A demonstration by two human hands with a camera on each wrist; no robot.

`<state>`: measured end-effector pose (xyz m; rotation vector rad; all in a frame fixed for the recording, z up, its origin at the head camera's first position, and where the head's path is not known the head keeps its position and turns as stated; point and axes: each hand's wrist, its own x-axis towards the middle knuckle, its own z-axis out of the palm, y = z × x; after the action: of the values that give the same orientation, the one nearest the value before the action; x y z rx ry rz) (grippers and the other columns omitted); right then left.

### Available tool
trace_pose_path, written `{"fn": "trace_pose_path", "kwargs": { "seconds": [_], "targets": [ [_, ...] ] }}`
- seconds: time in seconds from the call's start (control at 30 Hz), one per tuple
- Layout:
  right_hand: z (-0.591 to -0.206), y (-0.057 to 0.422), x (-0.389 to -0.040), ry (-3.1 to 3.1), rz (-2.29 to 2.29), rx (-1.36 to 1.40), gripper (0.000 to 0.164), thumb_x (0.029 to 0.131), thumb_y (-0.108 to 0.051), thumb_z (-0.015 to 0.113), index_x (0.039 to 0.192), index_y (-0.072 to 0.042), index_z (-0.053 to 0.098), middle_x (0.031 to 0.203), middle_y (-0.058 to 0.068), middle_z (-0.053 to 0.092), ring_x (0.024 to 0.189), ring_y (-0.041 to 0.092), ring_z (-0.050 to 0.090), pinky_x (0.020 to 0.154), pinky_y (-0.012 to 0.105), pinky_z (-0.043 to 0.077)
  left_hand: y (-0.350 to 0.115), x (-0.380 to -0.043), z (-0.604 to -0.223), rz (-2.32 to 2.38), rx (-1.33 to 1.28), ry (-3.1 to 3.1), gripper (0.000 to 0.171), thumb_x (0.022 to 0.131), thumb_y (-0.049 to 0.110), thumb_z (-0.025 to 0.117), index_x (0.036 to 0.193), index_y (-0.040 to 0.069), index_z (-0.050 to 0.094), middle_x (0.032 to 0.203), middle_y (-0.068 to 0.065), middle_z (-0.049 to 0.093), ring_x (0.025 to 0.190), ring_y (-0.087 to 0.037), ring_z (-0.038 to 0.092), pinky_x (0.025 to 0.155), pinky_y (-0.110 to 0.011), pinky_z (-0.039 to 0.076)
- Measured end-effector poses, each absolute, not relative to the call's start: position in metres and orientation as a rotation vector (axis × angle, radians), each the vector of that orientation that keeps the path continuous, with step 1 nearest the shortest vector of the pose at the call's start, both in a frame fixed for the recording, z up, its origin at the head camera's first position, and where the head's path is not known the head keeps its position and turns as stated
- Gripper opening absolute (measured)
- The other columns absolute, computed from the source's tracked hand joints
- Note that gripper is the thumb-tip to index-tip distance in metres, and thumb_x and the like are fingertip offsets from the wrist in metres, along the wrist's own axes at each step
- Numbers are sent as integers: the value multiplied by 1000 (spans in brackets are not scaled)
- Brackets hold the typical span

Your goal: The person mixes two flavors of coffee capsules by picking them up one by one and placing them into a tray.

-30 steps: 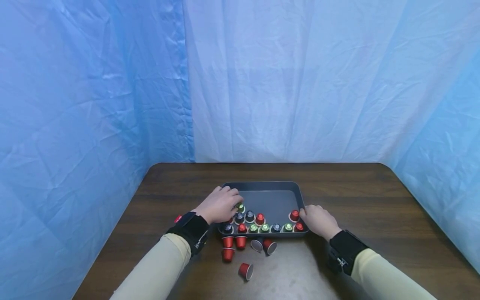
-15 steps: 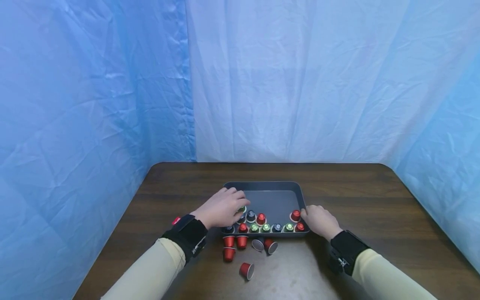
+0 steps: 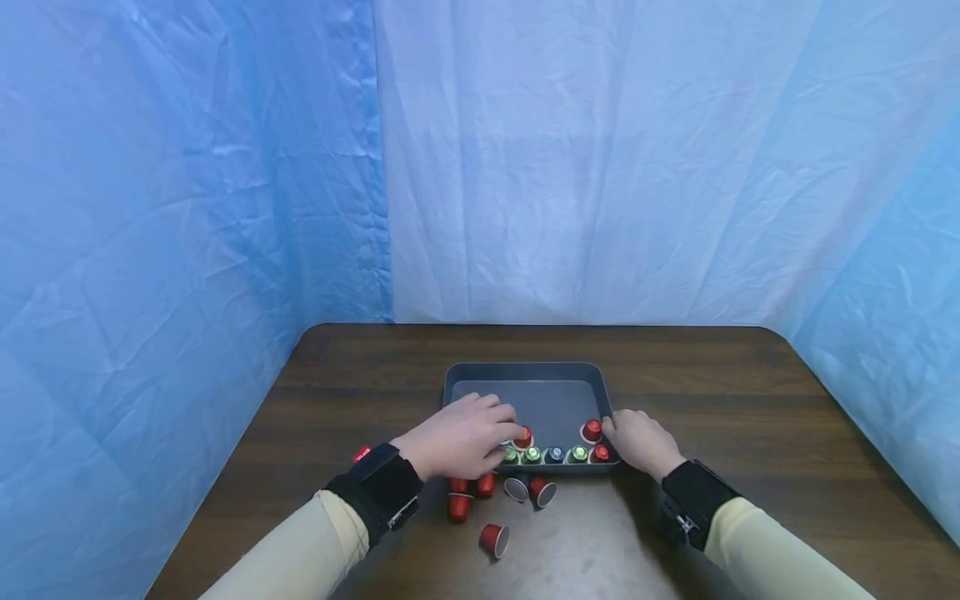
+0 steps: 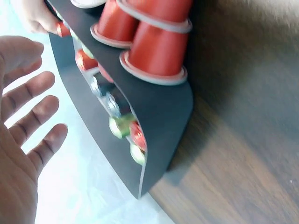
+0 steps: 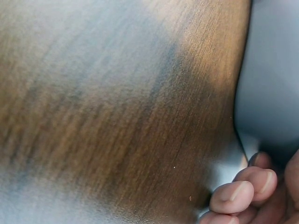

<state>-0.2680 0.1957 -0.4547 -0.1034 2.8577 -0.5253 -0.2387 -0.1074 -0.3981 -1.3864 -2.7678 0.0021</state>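
Both tray [image 3: 558, 395] edges taken; L hand [image 3: 463, 437] spread, holding nothing; R hand [image 3: 640, 439] grips rim [image 3: 606, 396]; room @ back.

The capsules [image 3: 494, 541] look metallic, the tray [image 3: 555, 402] matt.

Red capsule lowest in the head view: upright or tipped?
Tipped: the red capsule lies on its side on the table, its rimmed end facing right.

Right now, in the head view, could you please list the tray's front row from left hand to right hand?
Left hand, first green capsule, second green capsule, blue capsule, third green capsule, red capsule, right hand.
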Motion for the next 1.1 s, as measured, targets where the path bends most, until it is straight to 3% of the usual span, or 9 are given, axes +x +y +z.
{"fn": "trace_pose_path", "kwargs": {
  "seconds": [0.23,0.57,0.73,1.1],
  "targets": [
    [-455,195,-269,2859,-522,-104,36,106,-26,50,100,3,70,74,7,57,66,22,54,59,34,43,-104,-222,-395,-44,-1580,-2691,34,95,36,71,128,27,70,119,10,67,102,-11,54,90,-29,48],
    [-454,195,-268,2856,-536,-108,36,106,-26,49,102,4,69,75,7,57,67,21,54,60,34,43,-108,-207,-399,-173,-1811,-2738,48,89,51,75,132,30,68,117,16,64,108,-5,51,98,-23,44],
    [-452,195,-268,2854,-533,-105,35,106,-25,49,101,3,70,75,7,58,67,21,54,60,34,44,-110,-203,-406,-151,-1864,-2734,50,86,49,79,132,31,68,120,16,64,108,-4,52,99,-23,43],
    [-456,196,-271,2846,-531,-73,37,105,-26,52,110,6,68,81,8,62,69,21,56,61,33,46,-110,-200,-417,-65,-1922,-2679,52,83,48,83,130,30,69,115,17,66,98,-2,50,85,-16,40]
  ]
}}
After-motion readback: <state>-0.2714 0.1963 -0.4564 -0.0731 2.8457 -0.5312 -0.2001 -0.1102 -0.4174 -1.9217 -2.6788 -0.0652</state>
